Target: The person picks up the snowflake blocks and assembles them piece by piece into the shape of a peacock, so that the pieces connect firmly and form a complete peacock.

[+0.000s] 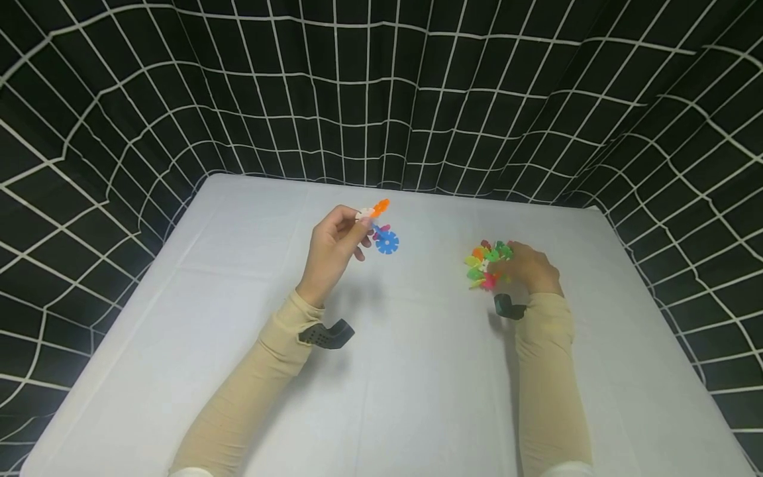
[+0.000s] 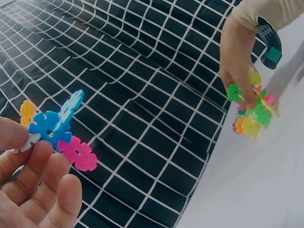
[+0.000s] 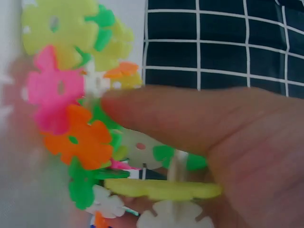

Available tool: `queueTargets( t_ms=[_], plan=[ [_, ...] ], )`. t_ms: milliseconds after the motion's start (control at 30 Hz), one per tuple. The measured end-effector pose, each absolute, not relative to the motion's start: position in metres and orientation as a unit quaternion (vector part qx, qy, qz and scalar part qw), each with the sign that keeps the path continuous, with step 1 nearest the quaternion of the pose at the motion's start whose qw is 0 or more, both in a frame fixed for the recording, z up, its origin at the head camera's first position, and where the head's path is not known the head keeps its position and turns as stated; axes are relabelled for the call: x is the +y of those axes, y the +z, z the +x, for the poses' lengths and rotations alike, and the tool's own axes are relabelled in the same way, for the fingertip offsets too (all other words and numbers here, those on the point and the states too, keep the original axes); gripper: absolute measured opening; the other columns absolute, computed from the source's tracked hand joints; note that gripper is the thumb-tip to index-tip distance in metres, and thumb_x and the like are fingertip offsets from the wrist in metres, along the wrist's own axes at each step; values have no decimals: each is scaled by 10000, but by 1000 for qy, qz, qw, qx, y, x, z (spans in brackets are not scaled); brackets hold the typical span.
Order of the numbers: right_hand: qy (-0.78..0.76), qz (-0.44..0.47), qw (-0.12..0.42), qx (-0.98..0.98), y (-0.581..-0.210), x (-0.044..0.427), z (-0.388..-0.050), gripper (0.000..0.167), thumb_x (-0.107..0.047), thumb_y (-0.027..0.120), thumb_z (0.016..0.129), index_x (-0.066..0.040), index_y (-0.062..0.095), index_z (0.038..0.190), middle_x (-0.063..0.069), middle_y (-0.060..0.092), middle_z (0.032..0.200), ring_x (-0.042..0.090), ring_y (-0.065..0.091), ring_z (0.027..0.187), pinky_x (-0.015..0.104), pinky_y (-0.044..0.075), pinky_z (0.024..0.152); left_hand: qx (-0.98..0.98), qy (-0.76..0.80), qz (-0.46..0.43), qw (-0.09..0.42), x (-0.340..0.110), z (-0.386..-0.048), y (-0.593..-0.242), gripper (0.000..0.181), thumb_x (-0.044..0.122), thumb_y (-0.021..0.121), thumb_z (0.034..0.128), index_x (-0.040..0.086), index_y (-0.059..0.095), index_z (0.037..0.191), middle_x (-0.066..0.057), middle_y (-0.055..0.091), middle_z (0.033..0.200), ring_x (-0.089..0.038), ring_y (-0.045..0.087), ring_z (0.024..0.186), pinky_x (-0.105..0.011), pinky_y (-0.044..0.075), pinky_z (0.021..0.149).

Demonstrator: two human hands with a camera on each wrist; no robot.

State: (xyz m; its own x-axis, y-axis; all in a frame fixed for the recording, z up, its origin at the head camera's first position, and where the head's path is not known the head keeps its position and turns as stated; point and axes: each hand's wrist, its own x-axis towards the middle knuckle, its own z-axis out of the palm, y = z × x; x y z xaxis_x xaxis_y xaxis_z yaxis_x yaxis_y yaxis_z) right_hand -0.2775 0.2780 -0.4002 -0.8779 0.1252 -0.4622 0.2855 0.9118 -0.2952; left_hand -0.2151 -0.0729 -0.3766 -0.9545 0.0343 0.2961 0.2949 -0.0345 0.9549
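My left hand (image 1: pixel 334 250) is raised at the middle of the table and pinches a small piece of joined plastic snowflake discs. The grip is at a white disc (image 1: pixel 363 213); an orange disc (image 1: pixel 380 207), blue discs (image 1: pixel 387 242) and a pink disc (image 2: pixel 78 154) stick out from it. To the right, my right hand (image 1: pixel 529 268) grips a larger multicoloured cluster of interlocking discs (image 1: pixel 480 260). In the right wrist view the thumb (image 3: pixel 156 111) lies across the cluster, among pink, orange, green, white and yellow discs. Most of the other right fingers are hidden.
Both hands work over a table with a white cover (image 1: pixel 411 371). A black curtain with a white grid (image 1: pixel 369 99) stands behind the table and along both sides. Each wrist bears a dark camera mount (image 1: pixel 326 334) over a beige sleeve (image 1: pixel 256 371).
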Motion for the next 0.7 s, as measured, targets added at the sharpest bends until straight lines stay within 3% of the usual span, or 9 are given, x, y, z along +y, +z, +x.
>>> queueTargets(
  t_ms=[267, 400, 533, 567, 700],
  plan=[
    [-172, 83, 246, 950, -400, 280, -278, 890, -445, 608, 926, 12, 214, 1579, 354, 280, 1579, 614, 254, 1420, 755, 267, 1125, -680, -717, -121, 96, -73, -215, -375, 143, 118, 609, 1005, -9, 592, 1069, -79, 667, 908, -133, 599, 753, -211, 539, 588],
    [-211, 68, 234, 947, -398, 276, -279, 909, -494, 611, 941, 16, 215, 1581, 320, 274, 1602, 571, 249, 1457, 733, 257, 1153, -682, -716, -115, 97, -74, -215, -377, 146, 124, 603, 1009, -8, 589, 1067, -137, 660, 923, -142, 594, 754, -207, 540, 589],
    [-321, 54, 177, 929, -393, 269, -277, 854, -566, 647, 921, -52, 368, 1544, 224, 418, 1554, 451, 381, 1411, 683, 317, 1156, -684, -714, -112, 102, -76, -216, -377, 136, 126, 598, 1006, 1, 593, 1059, -104, 669, 926, -135, 604, 773, -210, 543, 590],
    [-353, 44, 154, 922, -392, 267, -276, 812, -570, 657, 915, -77, 420, 1515, 188, 459, 1523, 396, 418, 1374, 652, 347, 1149, -683, -714, -111, 103, -76, -216, -376, 133, 126, 598, 1005, 1, 594, 1053, -88, 670, 931, -184, 619, 798, -212, 544, 590],
    [-490, -4, 64, 870, -381, 255, -268, 568, -502, 689, 927, -147, 573, 1356, -10, 633, 1270, 195, 526, 1142, 411, 454, 1007, -681, -716, -109, 108, -76, -218, -376, 123, 125, 596, 1001, 6, 600, 1036, -24, 664, 948, -277, 637, 892, -227, 554, 594]
  ],
)
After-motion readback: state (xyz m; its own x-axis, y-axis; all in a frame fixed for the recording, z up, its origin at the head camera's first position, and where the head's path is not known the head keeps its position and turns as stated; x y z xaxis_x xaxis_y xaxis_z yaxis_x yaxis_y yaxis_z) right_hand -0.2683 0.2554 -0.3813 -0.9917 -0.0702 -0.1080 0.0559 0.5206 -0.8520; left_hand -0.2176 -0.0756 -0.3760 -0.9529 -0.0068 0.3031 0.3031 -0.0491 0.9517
